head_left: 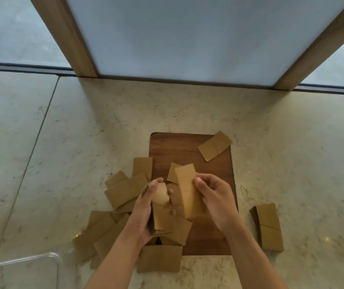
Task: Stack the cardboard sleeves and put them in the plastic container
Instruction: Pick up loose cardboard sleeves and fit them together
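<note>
The left hand [146,213] grips a small stack [162,217] of sleeves on edge, apparently to square it, while the right hand [215,197] pinches one sleeve [187,190] just beside it, seemingly ready to add. Loose sleeves [125,190] lie scattered on the marble desk [292,153] and board [187,147]. The container [48,257], near left, appears empty; frosted windows stand behind.
</note>
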`<state>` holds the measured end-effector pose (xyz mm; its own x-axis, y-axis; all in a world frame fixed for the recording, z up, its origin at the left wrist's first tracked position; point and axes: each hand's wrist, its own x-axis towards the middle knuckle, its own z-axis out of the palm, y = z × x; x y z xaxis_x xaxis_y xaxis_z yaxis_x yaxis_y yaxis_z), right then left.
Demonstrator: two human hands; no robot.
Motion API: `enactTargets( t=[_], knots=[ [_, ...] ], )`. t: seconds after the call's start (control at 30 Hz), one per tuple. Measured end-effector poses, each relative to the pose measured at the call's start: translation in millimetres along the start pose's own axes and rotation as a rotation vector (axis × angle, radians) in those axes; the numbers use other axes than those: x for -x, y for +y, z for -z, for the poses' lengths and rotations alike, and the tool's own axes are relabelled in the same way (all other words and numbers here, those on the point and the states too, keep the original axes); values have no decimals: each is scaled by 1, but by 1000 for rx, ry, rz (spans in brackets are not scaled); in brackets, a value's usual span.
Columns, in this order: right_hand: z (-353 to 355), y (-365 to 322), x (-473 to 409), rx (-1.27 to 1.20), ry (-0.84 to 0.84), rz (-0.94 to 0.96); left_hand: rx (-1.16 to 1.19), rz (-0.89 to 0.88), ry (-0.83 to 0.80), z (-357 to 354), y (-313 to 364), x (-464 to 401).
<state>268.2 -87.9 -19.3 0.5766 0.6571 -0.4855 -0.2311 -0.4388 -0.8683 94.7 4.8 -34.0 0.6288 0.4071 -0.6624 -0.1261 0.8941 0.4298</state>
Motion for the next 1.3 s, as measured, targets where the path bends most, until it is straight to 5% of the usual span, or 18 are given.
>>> enactTargets(
  t=[0.33, 0.47, 0.6, 0.7, 0.9, 1.1, 1.3],
  knots=[
    [-32, 11, -7, 315, -230, 55, -68, -16, 63, 12, -10, 1],
    [-20, 16, -35, 706, 115, 146, 54, -79, 5, 21, -8, 6],
    [-14, 21, -44, 1171, 151, 147, 203, -79, -24, 23, -9, 8],
    [-5, 18, -44, 983, 180, 83, 238, -76, -38, 17, -5, 7],
    [-14, -4, -5, 93, 168, -143, 66, -84, 25, 0, -2, -5],
    [-26, 10, 11, 412, 105, 8, 14, -63, 38, -10, -11, -27],
    [20, -9, -82, 412, 584, -153, 122, -45, -34, -20, -3, -40]
  ],
)
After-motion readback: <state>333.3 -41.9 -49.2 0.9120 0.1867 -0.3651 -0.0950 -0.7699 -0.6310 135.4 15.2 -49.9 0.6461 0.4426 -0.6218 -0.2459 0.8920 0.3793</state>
